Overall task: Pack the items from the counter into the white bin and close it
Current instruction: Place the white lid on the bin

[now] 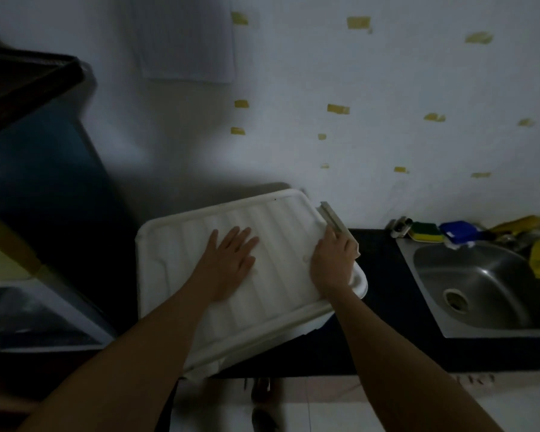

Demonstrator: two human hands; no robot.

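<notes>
Head view: the bin (pixel 360 283) sits on the dark counter (pixel 387 307), left of the sink (pixel 480 291), its near corner hanging past the front edge. The lid (pixel 278 238) lies over it, seemingly askew. The left hand (pixel 228 260) presses flat on the lid, fingers straight. The right hand (pixel 334 260) rests at the lid's right edge, fingers reaching the grey latch (pixel 332 218); whether they grip it cannot be told. A skewed lid may stop the latch catching, and hard pressure near the overhang could tip the bin.
</notes>
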